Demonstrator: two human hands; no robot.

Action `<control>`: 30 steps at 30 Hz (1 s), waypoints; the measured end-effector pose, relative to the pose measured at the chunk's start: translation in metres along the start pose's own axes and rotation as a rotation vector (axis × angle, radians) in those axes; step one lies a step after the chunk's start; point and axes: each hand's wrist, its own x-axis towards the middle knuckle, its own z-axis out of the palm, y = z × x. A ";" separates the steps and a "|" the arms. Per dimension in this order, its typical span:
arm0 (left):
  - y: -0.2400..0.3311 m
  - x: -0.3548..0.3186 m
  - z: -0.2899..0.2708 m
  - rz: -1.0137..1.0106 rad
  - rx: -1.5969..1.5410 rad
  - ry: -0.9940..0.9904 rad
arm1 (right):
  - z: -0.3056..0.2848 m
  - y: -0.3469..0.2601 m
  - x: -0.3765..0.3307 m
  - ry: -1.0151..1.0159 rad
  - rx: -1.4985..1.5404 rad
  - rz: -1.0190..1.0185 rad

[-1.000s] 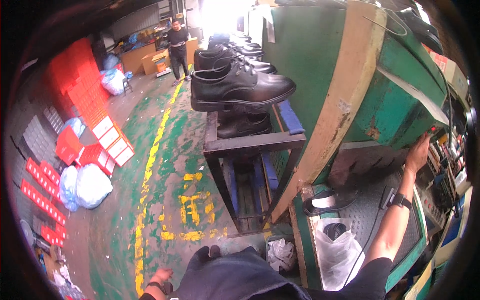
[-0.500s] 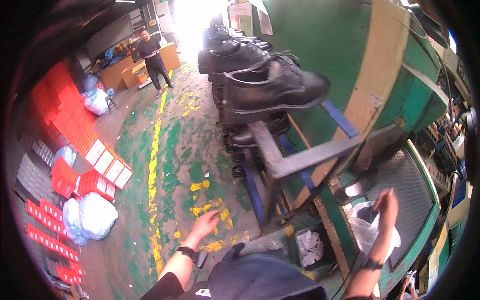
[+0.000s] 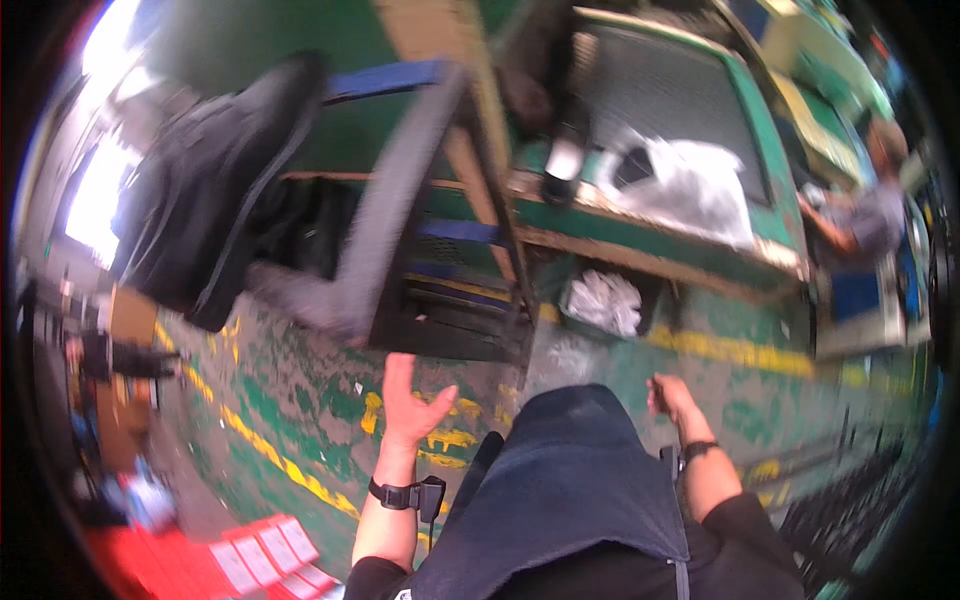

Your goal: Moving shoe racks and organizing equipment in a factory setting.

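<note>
Two bare hands, one dark metal rack, two clearly countable black shoes.
Left grip: fingers extended, thumb spread apart, just beside the lower end of one dark, straight-barred metal rack with blue strips; contact cannot be determined. Right grip: fingers curled, beside one dark fabric apron; whether it is fully together or encloses anything cannot be determined. One large black shoe, smooth-sided and thick-soled, sits at the rack's upper edge, blurred. One worktop, green-framed with a grey textured mat, carries one black shoe with a white insole at its near left corner and one white translucent bag along its near edge. Below that edge: one dark bin of crumpled white paper.
</note>
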 end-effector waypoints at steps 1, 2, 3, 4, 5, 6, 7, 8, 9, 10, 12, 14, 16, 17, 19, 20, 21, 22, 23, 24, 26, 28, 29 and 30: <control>0.009 0.008 0.007 0.020 -0.071 -0.003 | -0.003 0.005 -0.004 0.045 0.032 0.015; 0.016 0.013 0.014 0.035 -0.080 -0.061 | -0.003 0.006 -0.009 0.061 0.062 0.016; 0.023 0.017 0.022 0.022 -0.222 -0.041 | -0.005 0.006 -0.011 0.071 0.065 0.012; 0.030 0.027 0.028 0.007 -0.362 -0.023 | -0.009 0.010 -0.004 0.078 0.087 -0.007; 0.027 0.030 0.032 0.071 -0.264 -0.034 | -0.005 0.007 -0.001 0.081 0.099 -0.009; 0.033 0.032 0.038 0.067 -0.257 -0.075 | -0.002 0.007 0.000 0.078 0.096 -0.023; 0.041 0.039 0.042 -0.011 -0.362 -0.056 | 0.003 0.003 0.007 0.072 0.097 -0.044; 0.046 0.045 0.048 -0.095 -0.464 -0.039 | 0.006 0.002 0.018 0.043 0.100 -0.051; 0.047 0.052 0.051 -0.061 -0.510 -0.063 | 0.012 0.004 0.029 0.012 0.103 -0.054; 0.049 0.055 0.059 -0.029 -0.504 -0.032 | 0.018 0.006 0.038 -0.001 0.101 -0.057; 0.023 0.061 0.045 0.139 -0.517 -0.287 | 0.037 0.004 0.053 -0.031 0.115 -0.085; 0.022 0.056 0.044 0.118 -0.514 -0.255 | 0.054 0.012 0.059 -0.027 0.164 -0.107; 0.029 0.058 0.048 0.134 -0.529 -0.277 | 0.066 0.020 0.063 0.009 0.207 -0.190; 0.027 0.057 0.049 0.122 -0.524 -0.293 | 0.063 0.038 0.077 0.008 0.080 -0.254; 0.017 0.060 0.048 0.141 -0.540 -0.312 | 0.077 0.051 0.076 0.097 0.140 -0.323; 0.016 0.061 0.054 0.156 -0.578 -0.338 | 0.075 0.077 0.087 0.074 0.169 -0.279; 0.009 0.056 0.049 0.189 -0.574 -0.333 | 0.085 0.086 0.081 0.101 0.151 -0.250; 0.005 0.058 0.048 0.217 -0.575 -0.326 | 0.091 0.089 0.072 0.108 0.115 -0.128; 0.017 0.064 0.052 0.228 -0.561 -0.399 | 0.097 0.124 0.073 0.207 0.289 -0.151; 0.024 0.061 0.045 0.219 -0.517 -0.451 | 0.108 0.136 0.062 0.272 0.446 -0.021; 0.009 0.064 0.041 0.256 -0.533 -0.481 | 0.122 0.159 0.043 0.297 0.495 0.020; 0.005 0.066 0.040 0.254 -0.597 -0.489 | 0.132 0.187 0.032 0.267 0.338 0.037; 0.004 0.067 0.040 0.273 -0.629 -0.464 | 0.134 0.211 0.035 0.278 0.232 0.014; 0.001 0.067 0.038 0.216 -0.652 -0.505 | 0.134 0.226 0.028 0.240 0.130 0.042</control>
